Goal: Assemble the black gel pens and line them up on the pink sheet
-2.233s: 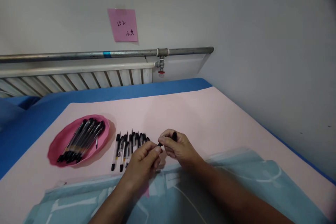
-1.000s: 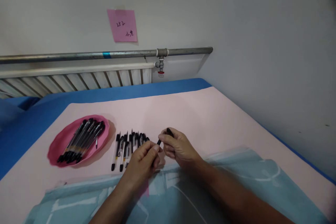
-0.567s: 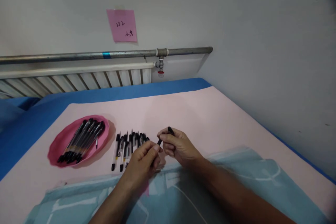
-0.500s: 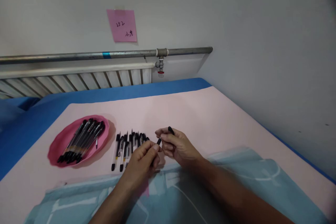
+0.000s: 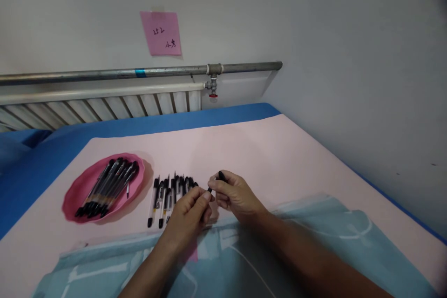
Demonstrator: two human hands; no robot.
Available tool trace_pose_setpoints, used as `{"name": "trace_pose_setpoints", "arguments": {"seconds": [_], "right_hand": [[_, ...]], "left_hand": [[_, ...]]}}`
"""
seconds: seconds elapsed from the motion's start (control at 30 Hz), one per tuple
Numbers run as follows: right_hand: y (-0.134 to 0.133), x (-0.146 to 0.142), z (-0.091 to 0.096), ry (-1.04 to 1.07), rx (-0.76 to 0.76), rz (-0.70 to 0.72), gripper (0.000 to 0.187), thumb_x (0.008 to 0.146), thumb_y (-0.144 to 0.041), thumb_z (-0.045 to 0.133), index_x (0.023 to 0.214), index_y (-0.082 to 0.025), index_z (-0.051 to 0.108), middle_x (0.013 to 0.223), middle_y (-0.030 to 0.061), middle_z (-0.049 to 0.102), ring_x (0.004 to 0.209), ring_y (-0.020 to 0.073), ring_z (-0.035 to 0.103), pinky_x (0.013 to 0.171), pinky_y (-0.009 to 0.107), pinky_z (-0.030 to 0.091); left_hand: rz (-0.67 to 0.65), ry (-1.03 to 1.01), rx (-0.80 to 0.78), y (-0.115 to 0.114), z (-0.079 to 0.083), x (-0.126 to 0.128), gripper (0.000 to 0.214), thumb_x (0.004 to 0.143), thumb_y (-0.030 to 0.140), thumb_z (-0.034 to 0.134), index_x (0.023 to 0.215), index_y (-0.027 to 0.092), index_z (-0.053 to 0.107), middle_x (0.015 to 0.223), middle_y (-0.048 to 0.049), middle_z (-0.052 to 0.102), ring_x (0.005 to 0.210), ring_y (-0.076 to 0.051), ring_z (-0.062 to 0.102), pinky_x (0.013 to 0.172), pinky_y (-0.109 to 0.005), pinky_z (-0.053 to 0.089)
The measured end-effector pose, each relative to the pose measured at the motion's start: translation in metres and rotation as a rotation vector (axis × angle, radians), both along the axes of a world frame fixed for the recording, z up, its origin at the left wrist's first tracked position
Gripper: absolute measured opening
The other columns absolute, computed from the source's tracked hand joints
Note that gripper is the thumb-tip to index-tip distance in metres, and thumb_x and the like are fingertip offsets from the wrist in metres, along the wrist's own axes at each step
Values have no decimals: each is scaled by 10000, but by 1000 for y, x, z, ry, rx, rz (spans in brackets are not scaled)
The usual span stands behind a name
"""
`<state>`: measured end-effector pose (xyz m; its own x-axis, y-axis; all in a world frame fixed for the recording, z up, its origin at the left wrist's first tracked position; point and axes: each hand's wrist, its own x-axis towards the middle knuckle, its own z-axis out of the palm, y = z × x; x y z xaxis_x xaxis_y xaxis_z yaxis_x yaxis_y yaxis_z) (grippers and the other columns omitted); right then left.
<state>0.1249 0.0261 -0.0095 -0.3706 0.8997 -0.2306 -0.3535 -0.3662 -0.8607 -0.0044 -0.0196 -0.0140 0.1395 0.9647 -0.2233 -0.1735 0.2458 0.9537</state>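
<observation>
My left hand [image 5: 191, 208] is closed around a pen, whose black grip end [image 5: 210, 190] pokes out between thumb and forefinger. Most of that pen is hidden by the fingers. Close against it, my right hand [image 5: 233, 192] pinches a black pen cap [image 5: 222, 176], its rounded end showing above the fingertips. Just left of my hands, a row of clear-barrelled pens [image 5: 161, 202] with black ends lies on the pink surface [image 5: 244, 149]; my left hand covers part of the row.
On the left, a pink scalloped dish [image 5: 71, 195] holds several capped pens [image 5: 108, 188]. Light-blue cloth [image 5: 98, 270] lies along the near edge under my forearms. Behind are a radiator [image 5: 118, 104], a metal pipe [image 5: 104, 75] and a wall with a pink note [image 5: 161, 33].
My right hand has moved slightly left, bringing the cap down towards the pen's grip end. Less of the grip end shows now. My left hand has stayed nearly still.
</observation>
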Motion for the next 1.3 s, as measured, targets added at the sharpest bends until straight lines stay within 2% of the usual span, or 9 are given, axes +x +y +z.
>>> {"name": "trace_pose_setpoints", "arguments": {"seconds": [0.2,0.3,0.4,0.53,0.6,0.77,0.87,1.17,1.3], "right_hand": [[-1,0,2,101,-32,24,206,642,-244,675,808,-139,611,478,-83,362,429,35,308,423,188,261],[-1,-3,2,78,-47,1,182,649,-271,690,720,-143,582,465,-84,354,418,31,296,408,184,247],[5,0,1,87,-36,-121,192,642,-269,696,677,-144,555,481,-84,362,411,23,291,389,176,230],[22,17,4,114,-7,-371,212,629,-278,686,716,-162,530,631,-39,524,420,22,351,364,170,203],[26,24,5,91,-10,-401,204,626,-271,672,710,-165,518,656,-30,544,422,26,374,357,168,191],[8,16,5,-78,-36,-24,186,641,-260,652,762,-141,575,551,-48,483,399,31,366,358,173,213],[-1,5,2,-89,7,37,174,665,-280,648,738,-144,566,507,-66,432,402,28,342,368,171,223],[48,46,0,79,71,-640,180,598,-249,642,690,-172,507,620,-49,458,408,21,309,332,175,183],[48,49,-1,76,57,-586,184,601,-247,645,673,-173,493,606,-46,462,409,25,331,331,175,193]], "left_hand": [[-44,10,-49,1,6,0,267,826,388,466,668,173,450,466,73,376,403,-40,274,407,-186,179],[-26,-10,-38,0,4,1,254,824,383,471,682,172,464,471,72,378,413,-40,283,414,-186,186],[-25,9,-51,-1,2,0,231,825,375,470,720,171,500,468,72,383,408,-40,280,411,-185,181],[-52,59,-70,-1,3,-2,238,806,394,489,730,170,517,467,71,396,403,-39,280,407,-177,180],[-51,66,-104,0,6,-2,253,793,410,499,730,166,519,457,74,390,391,-35,261,401,-173,169],[-4,18,-132,1,13,0,252,785,406,502,726,161,507,442,83,359,388,-32,249,395,-170,145],[-23,40,-114,0,15,0,252,787,404,496,727,160,503,449,80,370,386,-32,254,390,-171,144],[-74,128,-124,2,6,-8,252,752,409,527,679,175,471,486,72,431,351,-29,274,353,-161,161],[29,134,-123,8,5,-10,254,721,429,547,729,175,529,564,53,485,412,-61,415,396,-174,296]]}}
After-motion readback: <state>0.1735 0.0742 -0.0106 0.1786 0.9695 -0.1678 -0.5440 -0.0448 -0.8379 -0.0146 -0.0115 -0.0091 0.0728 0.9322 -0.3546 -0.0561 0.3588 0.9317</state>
